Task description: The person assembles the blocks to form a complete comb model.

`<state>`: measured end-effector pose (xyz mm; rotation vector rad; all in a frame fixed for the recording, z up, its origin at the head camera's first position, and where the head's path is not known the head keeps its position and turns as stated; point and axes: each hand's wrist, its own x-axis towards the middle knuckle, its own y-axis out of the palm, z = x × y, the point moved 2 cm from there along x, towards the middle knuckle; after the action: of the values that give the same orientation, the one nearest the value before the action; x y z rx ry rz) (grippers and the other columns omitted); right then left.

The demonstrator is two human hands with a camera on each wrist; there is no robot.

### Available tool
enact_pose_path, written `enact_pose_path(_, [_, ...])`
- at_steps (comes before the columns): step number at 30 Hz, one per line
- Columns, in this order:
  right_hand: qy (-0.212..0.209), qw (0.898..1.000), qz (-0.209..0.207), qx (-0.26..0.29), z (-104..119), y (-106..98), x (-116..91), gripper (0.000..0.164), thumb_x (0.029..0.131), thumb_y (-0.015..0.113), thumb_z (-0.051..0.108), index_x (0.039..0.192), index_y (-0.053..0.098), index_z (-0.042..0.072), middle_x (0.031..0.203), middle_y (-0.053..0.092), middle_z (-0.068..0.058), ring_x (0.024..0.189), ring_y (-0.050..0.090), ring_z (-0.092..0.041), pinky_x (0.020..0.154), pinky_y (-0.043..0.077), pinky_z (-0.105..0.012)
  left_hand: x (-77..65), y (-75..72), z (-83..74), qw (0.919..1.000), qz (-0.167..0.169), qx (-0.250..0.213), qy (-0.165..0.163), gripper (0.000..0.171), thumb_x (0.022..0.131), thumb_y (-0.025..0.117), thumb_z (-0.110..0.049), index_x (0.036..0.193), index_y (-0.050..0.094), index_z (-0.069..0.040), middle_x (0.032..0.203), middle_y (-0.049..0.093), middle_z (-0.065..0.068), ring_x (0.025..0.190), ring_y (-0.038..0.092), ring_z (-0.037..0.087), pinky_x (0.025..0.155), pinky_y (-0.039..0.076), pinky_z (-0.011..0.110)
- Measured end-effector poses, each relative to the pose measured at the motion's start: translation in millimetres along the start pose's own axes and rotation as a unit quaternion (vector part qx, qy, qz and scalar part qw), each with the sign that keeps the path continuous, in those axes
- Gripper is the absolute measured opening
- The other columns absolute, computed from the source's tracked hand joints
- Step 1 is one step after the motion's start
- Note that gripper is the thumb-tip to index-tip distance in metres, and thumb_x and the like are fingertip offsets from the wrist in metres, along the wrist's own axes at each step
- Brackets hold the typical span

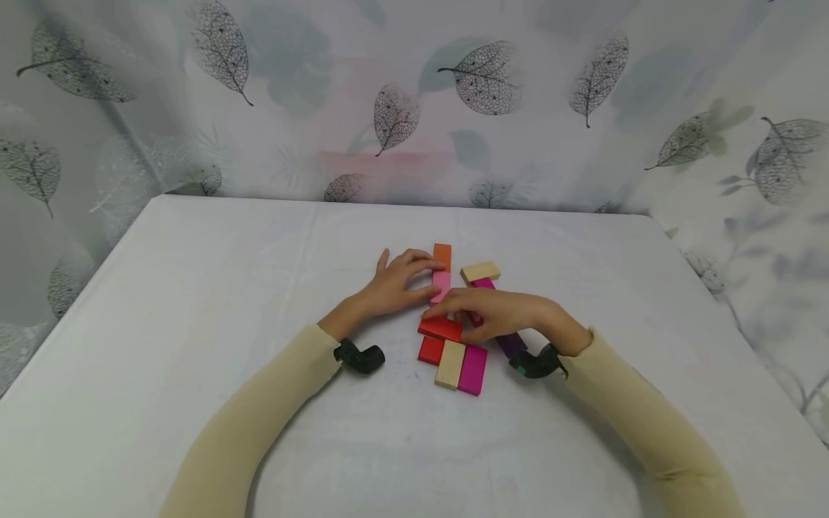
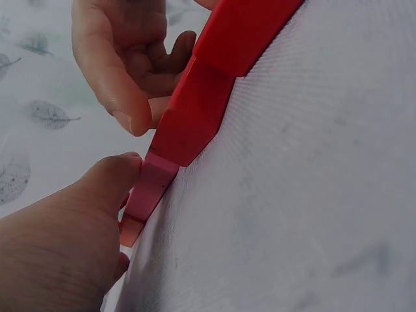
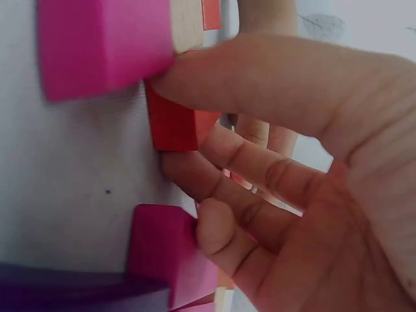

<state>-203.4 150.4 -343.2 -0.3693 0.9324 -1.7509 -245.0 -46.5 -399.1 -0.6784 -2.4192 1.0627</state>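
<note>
My left hand (image 1: 398,282) lies over the left side of a pink block (image 1: 442,279) and an orange block (image 1: 442,253), which stand end to end. Its thumb touches the pink block and its fingers reach the orange one. My right hand (image 1: 501,313) holds a red block (image 1: 440,329) between thumb and fingers, just below the pink block. In the right wrist view, the thumb is at one side of this red block (image 3: 172,120) and fingertips at its end. Against its near side lie another red block (image 1: 430,350), a natural wood block (image 1: 450,363) and a magenta block (image 1: 473,370).
Right of the pink block, a second natural wood block (image 1: 481,270), a magenta block (image 1: 483,283) and a dark purple block (image 1: 512,345) form a slanting line, partly hidden under my right hand. A white cloth covers the table (image 1: 194,288); a leaf-patterned curtain (image 1: 291,129) hangs behind.
</note>
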Motion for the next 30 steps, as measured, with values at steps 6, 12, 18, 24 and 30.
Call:
enact_pose_path(6, [-0.007,0.999,0.034,-0.018,3.9,-0.8,4.2,0.063,0.083,0.060,-0.003,0.143,0.048,0.009,0.124,0.049,-0.009,0.085,0.049,-0.020,0.064,0.041,-0.023,0.2,0.1,-1.2,1.0000,0.000,0.002,0.004,0.043,0.095,0.063,-0.033,0.136,0.058,-0.019,0.140,0.047,0.006,0.137,0.037,0.021,0.113,-0.005,0.064])
enact_pose_path(12, [-0.005,0.999,0.035,-0.009,4.1,-1.1,5.4,0.063,0.081,0.060,-0.004,0.141,0.049,0.008,0.124,0.048,-0.009,0.077,0.049,-0.020,0.063,0.039,-0.022,1.5,0.2,-0.8,0.9999,0.000,0.014,0.004,0.044,0.095,0.063,-0.035,0.136,0.058,-0.020,0.141,0.047,0.006,0.137,0.038,0.021,0.113,-0.004,0.065])
enact_pose_path(18, [-0.003,0.999,0.040,-0.005,1.7,-1.4,7.6,0.062,0.082,0.061,-0.003,0.141,0.049,0.008,0.119,0.050,-0.008,0.076,0.050,-0.018,0.063,0.041,-0.024,1.5,-0.2,0.1,0.9999,0.002,0.015,0.001,0.044,0.095,0.063,-0.035,0.136,0.058,-0.020,0.141,0.046,0.006,0.138,0.037,0.021,0.113,-0.005,0.064])
enact_pose_path(24, [0.009,0.998,0.061,-0.010,3.7,-4.0,12.8,0.065,0.081,0.063,-0.001,0.143,0.046,0.009,0.098,0.050,-0.007,0.075,0.049,-0.015,0.064,0.043,-0.024,0.5,-1.9,-0.3,1.0000,-0.001,0.010,-0.002,0.044,0.095,0.064,-0.034,0.136,0.058,-0.020,0.141,0.046,0.006,0.138,0.037,0.021,0.113,-0.005,0.064])
enact_pose_path(30, [0.026,0.998,0.058,-0.005,2.8,-2.9,10.5,0.064,0.083,0.066,0.002,0.144,0.045,0.010,0.096,0.050,-0.005,0.079,0.051,-0.017,0.066,0.044,-0.025,0.7,-0.8,-0.5,1.0000,0.001,0.006,-0.004,0.044,0.095,0.064,-0.035,0.136,0.058,-0.020,0.141,0.046,0.006,0.138,0.037,0.021,0.113,-0.005,0.063])
